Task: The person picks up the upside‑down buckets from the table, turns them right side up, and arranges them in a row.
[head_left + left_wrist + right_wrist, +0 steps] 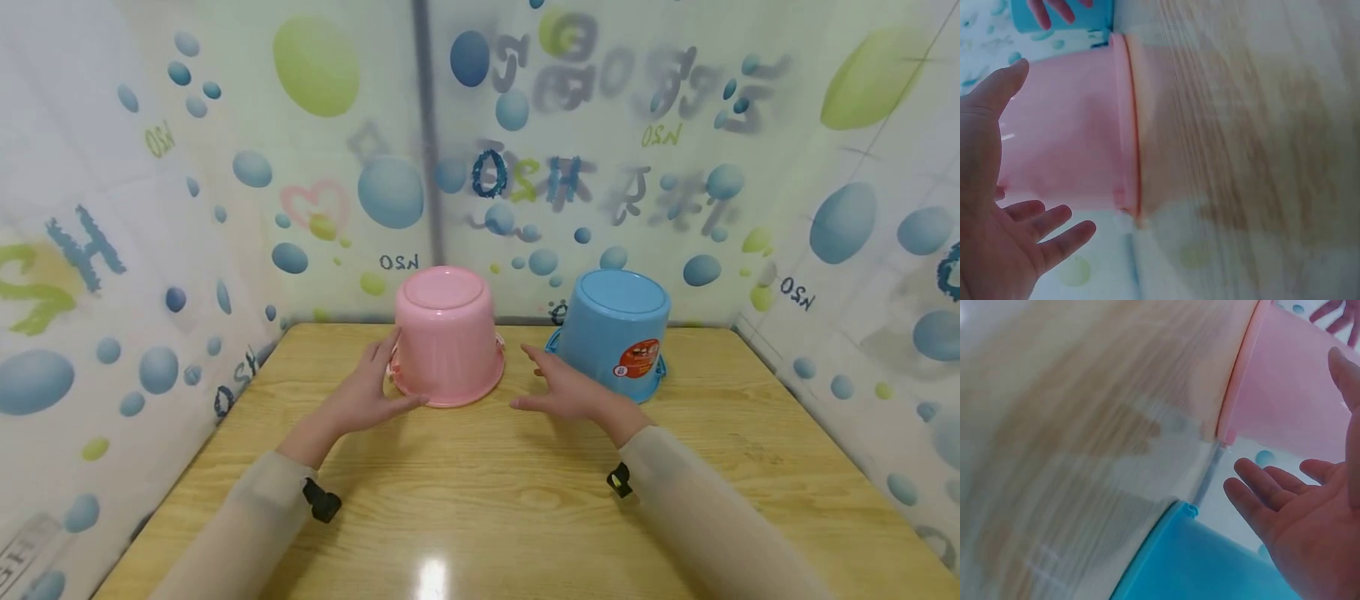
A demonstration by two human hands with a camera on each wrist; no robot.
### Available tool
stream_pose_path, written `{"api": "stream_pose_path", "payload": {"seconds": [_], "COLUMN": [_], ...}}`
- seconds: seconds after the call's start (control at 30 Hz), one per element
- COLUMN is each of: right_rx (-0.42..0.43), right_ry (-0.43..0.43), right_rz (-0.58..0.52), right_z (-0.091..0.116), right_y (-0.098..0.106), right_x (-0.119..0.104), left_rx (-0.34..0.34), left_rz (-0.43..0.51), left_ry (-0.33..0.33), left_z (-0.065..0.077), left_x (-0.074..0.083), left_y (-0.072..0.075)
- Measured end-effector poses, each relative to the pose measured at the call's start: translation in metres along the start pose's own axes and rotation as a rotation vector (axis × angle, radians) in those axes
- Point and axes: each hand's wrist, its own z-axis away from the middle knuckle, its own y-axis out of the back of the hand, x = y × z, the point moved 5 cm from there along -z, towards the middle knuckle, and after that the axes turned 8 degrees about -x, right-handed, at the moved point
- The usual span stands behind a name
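Note:
A pink bucket [447, 337] stands upside down on the wooden table, its base facing up. To its right is a blue bucket [613, 325], also upside down, with a red sticker on its side. My left hand [365, 392] is at the pink bucket's left side, fingers spread; whether it touches the wall I cannot tell. My right hand [566, 390] is between the two buckets, in front of the blue one, with its palm toward the pink bucket. In the right wrist view its fingers [1260, 494] are extended and hold nothing.
The wooden table [480, 500] has its back edge just behind the buckets. Patterned curtain walls [615, 167] with dots and lettering enclose the table at the back and both sides.

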Motion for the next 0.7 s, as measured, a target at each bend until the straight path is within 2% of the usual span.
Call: {"api": "stream_pose_path", "payload": {"seconds": [0.17, 0.33, 0.47, 0.63, 0.7], "right_rx": [-0.005, 0.004, 0.022, 0.011, 0.006], "right_ry": [-0.017, -0.038, -0.046, -0.034, -0.044], "right_rz": [-0.009, -0.022, -0.042, -0.072, -0.089], "right_z": [-0.027, -0.05, -0.063, -0.073, -0.074], "right_y": [0.0, -0.002, -0.005, -0.009, -0.009], "right_x": [0.001, 0.004, 0.008, 0.009, 0.008], "left_rx": [-0.069, -0.092, -0.096, -0.121, -0.131], "left_rz": [0.058, 0.065, 0.109, 0.176, 0.189], "left_ry": [0.058, 0.05, 0.029, 0.005, 0.026], "left_z": [-0.013, -0.026, -0.033, -0.038, -0.038], "left_x": [-0.018, -0.028, -0.032, -0.034, -0.035], "left_y": [-0.003, -0.006, -0.008, -0.011, -0.012]}}
